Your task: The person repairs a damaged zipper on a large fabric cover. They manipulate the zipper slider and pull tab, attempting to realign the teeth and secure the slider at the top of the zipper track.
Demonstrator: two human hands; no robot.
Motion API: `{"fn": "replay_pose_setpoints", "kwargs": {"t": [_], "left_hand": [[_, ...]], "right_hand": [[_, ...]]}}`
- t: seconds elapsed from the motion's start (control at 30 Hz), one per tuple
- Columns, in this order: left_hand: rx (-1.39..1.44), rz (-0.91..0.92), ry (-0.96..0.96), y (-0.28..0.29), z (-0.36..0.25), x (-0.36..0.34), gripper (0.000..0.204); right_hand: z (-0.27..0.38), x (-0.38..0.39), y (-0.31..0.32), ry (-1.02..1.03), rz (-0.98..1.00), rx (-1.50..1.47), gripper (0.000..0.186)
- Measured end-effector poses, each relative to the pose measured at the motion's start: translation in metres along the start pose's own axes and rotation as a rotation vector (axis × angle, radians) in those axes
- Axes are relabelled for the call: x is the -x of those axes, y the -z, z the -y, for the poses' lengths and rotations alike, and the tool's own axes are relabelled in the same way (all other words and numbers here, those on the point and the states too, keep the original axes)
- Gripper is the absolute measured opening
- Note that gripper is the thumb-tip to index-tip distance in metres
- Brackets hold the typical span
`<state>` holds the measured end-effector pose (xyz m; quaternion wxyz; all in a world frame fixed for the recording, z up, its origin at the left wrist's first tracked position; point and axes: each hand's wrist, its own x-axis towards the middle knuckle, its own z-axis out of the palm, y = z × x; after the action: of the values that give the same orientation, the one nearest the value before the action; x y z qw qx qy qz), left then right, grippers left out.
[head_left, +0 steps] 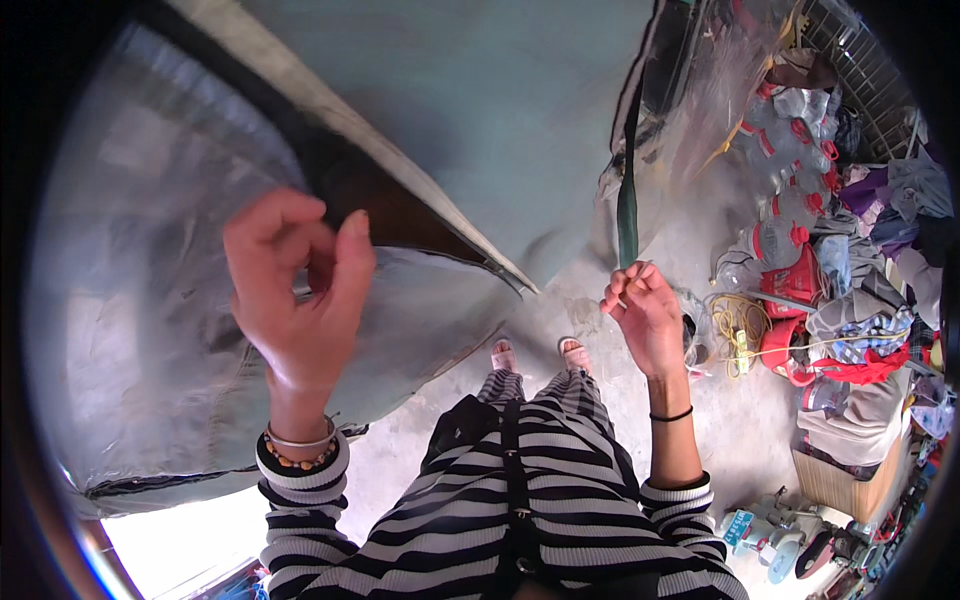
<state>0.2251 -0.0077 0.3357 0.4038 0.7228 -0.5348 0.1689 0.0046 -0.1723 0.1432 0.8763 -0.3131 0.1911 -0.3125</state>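
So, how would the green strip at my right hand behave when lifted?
The green strip is probably floppy, since it looks thin and seems to twist beyond the right hand. It may be light, being so narrow.

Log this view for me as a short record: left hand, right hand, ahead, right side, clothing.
Left hand: raised, loosely curled, no object visible in it
Right hand: pinches the lower end of a green strap
Ahead: large grey-green sheet
Right side: plastic bottles, yellow cord, piled clothes
Clothing: black-and-white striped top, sandals
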Motion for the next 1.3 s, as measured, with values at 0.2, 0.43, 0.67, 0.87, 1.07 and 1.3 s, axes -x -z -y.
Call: {"fn": "replay_pose_setpoints", "kwargs": {"t": [0.2, 0.43, 0.67, 0.87, 1.07, 1.3], "left_hand": [[0.159, 0.128, 0.124, -0.051, 0.017, 0.073, 0.011], [0.641, 0.66, 0.836, -0.232, 0.088, 0.257, 0.017], [0.751, 0.493, 1.674, -0.376, 0.155, 0.401, 0.036], [0.723, 0.145, 1.897, -0.487, 0.214, 0.469, 0.057], [0.618, 0.112, 1.77, -0.548, 0.234, 0.487, 0.039], [1.01, 0.456, 1.711, -0.494, 0.174, 0.457, 0.026]], "right_hand": [[-0.031, -0.007, 0.042, -0.076, -0.156, 0.259, 0.015], [-0.079, -0.009, 0.106, -0.369, -0.446, 0.182, 0.013], [-0.126, 0.008, 0.168, -0.553, -0.59, 0.214, 0.016], [-0.156, 0.015, 0.224, -0.63, -0.658, 0.196, 0.016], [-0.177, 0.011, 0.281, -0.667, -0.738, 0.25, 0.016], [-0.228, -0.045, 0.315, -0.686, -0.625, 0.449, 0.015]]}}
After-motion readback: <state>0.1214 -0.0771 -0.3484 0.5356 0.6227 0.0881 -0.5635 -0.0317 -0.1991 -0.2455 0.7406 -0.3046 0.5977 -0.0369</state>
